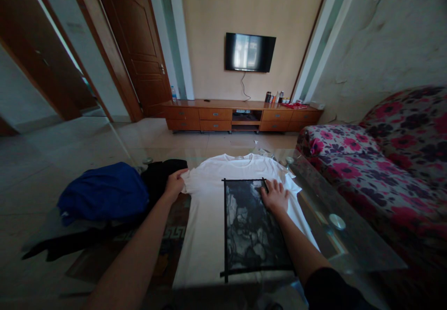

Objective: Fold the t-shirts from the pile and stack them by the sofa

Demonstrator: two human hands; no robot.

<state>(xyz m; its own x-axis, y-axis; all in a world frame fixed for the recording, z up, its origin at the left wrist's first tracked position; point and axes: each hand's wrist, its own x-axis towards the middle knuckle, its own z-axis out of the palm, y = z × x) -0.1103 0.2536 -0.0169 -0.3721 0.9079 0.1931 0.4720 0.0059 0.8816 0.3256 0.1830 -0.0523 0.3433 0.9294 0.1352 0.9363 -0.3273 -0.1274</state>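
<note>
A white T-shirt (206, 217) lies spread on a glass table, its neckline away from me. On its front is a dark rectangular print (244, 231) with a black border. My left hand (175, 183) pinches the edge of the left sleeve between thumb and fingers. Flat on the shirt, my right hand (275, 196) has its fingers spread over the print's upper right corner. Part of the right side of the shirt is hidden behind my right forearm.
Left of the shirt are a blue garment (104, 191) and black clothing (157, 172) in a pile. The glass table (363, 245) extends right towards a floral sofa (349, 161). A low wooden cabinet (216, 114) with bottles and cans stands by the far wall, below a television (249, 53).
</note>
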